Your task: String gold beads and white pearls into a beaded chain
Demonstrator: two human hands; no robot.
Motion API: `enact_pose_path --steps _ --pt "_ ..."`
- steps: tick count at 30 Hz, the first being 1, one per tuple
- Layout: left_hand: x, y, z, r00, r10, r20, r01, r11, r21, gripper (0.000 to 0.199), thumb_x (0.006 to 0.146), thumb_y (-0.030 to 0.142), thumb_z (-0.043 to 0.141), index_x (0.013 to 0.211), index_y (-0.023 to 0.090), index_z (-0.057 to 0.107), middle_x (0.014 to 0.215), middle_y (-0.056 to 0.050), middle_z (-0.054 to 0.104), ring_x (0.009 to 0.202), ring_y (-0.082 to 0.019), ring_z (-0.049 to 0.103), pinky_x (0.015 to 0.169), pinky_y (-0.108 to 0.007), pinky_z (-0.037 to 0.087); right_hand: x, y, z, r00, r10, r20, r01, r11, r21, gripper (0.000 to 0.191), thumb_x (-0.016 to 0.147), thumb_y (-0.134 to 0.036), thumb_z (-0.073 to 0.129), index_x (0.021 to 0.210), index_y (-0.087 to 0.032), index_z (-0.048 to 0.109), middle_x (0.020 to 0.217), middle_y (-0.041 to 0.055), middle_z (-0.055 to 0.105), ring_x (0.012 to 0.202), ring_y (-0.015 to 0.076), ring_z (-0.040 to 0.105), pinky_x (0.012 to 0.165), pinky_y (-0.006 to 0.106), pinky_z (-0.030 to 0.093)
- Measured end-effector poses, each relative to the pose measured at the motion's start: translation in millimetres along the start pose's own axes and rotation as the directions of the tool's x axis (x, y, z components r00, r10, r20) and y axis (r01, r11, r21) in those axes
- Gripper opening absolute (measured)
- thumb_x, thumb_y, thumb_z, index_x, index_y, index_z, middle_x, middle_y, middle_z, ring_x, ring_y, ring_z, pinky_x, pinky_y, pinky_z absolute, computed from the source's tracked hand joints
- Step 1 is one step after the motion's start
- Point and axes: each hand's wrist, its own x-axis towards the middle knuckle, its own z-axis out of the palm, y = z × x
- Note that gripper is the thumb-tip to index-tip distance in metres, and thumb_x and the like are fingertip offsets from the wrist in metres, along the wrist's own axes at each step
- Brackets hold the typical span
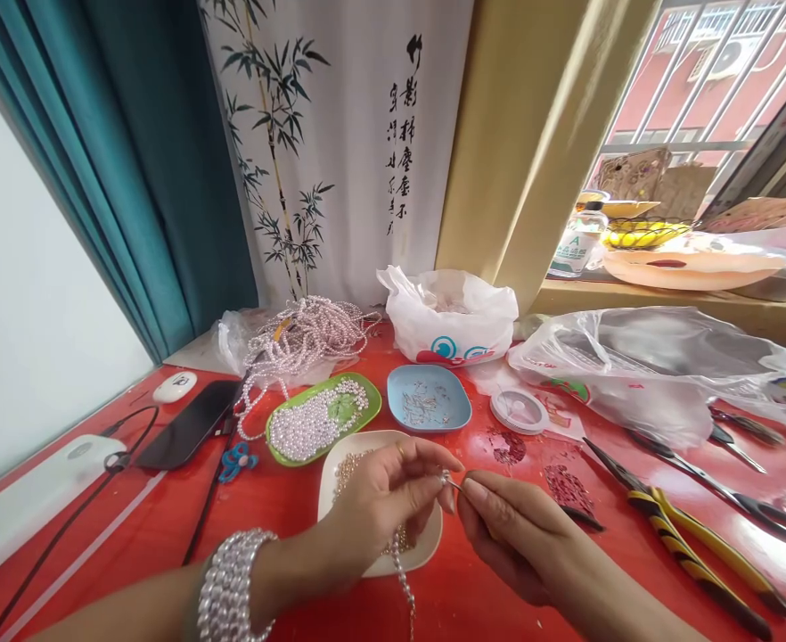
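Note:
Over a cream dish [434,546] of small gold beads, my left hand [393,495] pinches the end of a pearl bead strand [402,571], which hangs down below the fingers. A pearl bracelet [233,584] wraps my left wrist. My right hand [517,526] is closed on a thin metal tool [456,486], whose tip meets the beads at my left fingertips. Most of the tool is hidden in the hand. Behind them are a green dish [368,412] of loose pearls and a blue dish [429,423] of small metal pieces.
Pink bead strands [313,334] and a white plastic bag [450,321] stand at the back. Yellow-black pliers [693,535] and scissors [727,490] lie right, near red beads [569,489]. A phone [189,423] and a power strip [45,499] are left.

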Motion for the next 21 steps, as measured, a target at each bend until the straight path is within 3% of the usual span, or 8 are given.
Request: enact_pose_path --steps 6,12,21 --pt "1.1 -4.0 -2.3 1.0 0.002 0.016 -0.001 0.999 -0.046 0.022 0.076 0.031 0.061 0.089 0.015 0.054 0.068 0.001 0.055 0.046 -0.004 0.04 0.043 -0.019 0.026 -2.8 -6.6 1.1 0.996 0.054 0.072 -0.065 0.987 0.147 0.033 0.084 -0.044 0.042 0.064 -0.018 0.041 0.043 -0.0107 0.026 0.035 0.0025 0.012 0.034 0.017 0.006" --pt "0.2 -4.7 -2.4 1.0 0.01 0.025 -0.008 0.999 -0.053 0.024 0.075 0.032 0.062 0.088 0.014 0.054 0.067 0.001 0.054 0.045 -0.004 0.04 0.043 -0.02 0.026 -1.0 -7.6 -3.5 0.955 0.159 0.25 -0.24 0.91 0.337 0.029 0.084 -0.041 0.044 0.065 -0.018 0.044 0.038 -0.0108 0.03 0.029 0.0014 0.01 0.028 0.014 0.005" --pt "0.8 -4.2 -4.0 0.999 -0.01 0.044 0.011 1.0 -0.021 0.024 0.075 0.032 0.062 0.089 0.014 0.053 0.069 -0.001 0.056 0.048 -0.005 0.041 0.046 -0.022 0.026 -0.4 -11.4 -5.1 0.938 0.195 0.286 -0.297 0.879 0.374 0.029 0.087 -0.035 0.04 0.064 -0.018 0.046 0.038 -0.0098 0.034 0.027 0.0004 0.012 0.026 0.011 0.008"
